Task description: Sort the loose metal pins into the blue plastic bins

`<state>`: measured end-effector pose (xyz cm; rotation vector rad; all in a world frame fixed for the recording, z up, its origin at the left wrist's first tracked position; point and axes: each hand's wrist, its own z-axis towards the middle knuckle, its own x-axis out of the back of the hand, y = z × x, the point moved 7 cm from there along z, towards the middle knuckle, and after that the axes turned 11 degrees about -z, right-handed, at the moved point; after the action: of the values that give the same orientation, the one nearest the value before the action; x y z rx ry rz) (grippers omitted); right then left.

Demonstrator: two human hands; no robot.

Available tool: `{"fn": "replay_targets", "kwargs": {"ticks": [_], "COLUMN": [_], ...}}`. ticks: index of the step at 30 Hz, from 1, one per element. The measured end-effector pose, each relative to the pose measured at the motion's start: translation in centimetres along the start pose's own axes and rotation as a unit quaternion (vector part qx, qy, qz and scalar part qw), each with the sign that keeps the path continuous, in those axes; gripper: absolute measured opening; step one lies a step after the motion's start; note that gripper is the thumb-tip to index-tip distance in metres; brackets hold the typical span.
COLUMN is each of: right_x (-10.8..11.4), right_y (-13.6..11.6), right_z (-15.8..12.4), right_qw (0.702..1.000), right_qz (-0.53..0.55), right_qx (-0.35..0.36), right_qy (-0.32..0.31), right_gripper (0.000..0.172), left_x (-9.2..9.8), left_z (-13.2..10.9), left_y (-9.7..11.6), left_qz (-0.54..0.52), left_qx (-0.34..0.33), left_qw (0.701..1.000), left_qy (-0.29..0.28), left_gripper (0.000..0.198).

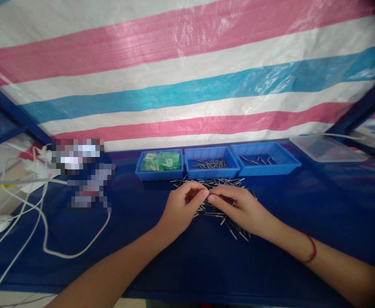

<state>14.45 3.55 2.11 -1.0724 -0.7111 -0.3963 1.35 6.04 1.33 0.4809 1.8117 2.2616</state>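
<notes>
A loose pile of thin metal pins that look like blind rivets (232, 231) is spread on the dark blue table, partly under my hands. Above it, my left hand (187, 199) is closed in a pinch, thumb against fingertips. My right hand (239, 205) pinches too, and its fingertips meet those of the left. Whatever lies between the fingertips is too small or hidden to make out. Just behind the pile stand three blue bins: the left bin (160, 175) holds green packets (165, 161), while the middle bin (211, 173) and the right bin (267, 170) hold loose rivets.
White cables (68, 256) loop over the table's left side, near a pixelated area. A clear plastic lid (328, 149) lies at the back right. Behind the table hangs a striped plastic sheet (174, 94), with blue frame posts at both sides.
</notes>
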Motion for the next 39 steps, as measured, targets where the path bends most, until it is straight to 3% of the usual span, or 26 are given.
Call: {"fn": "replay_targets", "kwargs": {"ticks": [6,14,20,26,31,34,39], "right_x": [0.1,-0.3,-0.1,1.3,4.5,8.0,12.1], "right_y": [1.0,1.0,1.6,1.7,1.8,3.1,6.8], "right_z": [-0.1,0.0,-0.1,-0.3,0.0,0.2,0.2], "right_qw": [0.998,0.992,0.987,0.991,0.986,0.957,0.905], "right_qz": [0.043,0.115,0.145,0.087,-0.055,-0.175,-0.305], "right_qx": [-0.050,-0.048,-0.062,-0.059,-0.032,-0.055,-0.109], "right_qy": [0.006,-0.018,0.020,0.087,0.151,0.226,0.275], "right_gripper": [0.026,0.028,0.022,0.019,0.019,0.021,0.023], "left_x": [0.5,0.4,0.4,0.1,-0.8,-1.3,-1.5], "left_z": [-0.2,-0.3,-0.3,-0.2,-0.4,-0.6,-0.7], "left_y": [0.9,1.4,1.7,1.7,1.3,0.9,0.4], "left_qz": [0.040,0.053,0.079,0.138,0.235,0.325,0.403], "left_qx": [-0.051,-0.076,-0.084,-0.083,-0.112,-0.108,-0.095], "left_qw": [0.998,0.995,0.993,0.987,0.964,0.935,0.902], "left_qy": [0.026,0.025,0.021,0.002,-0.060,-0.092,-0.122], "left_gripper": [0.015,0.014,0.014,0.016,0.023,0.024,0.023]}}
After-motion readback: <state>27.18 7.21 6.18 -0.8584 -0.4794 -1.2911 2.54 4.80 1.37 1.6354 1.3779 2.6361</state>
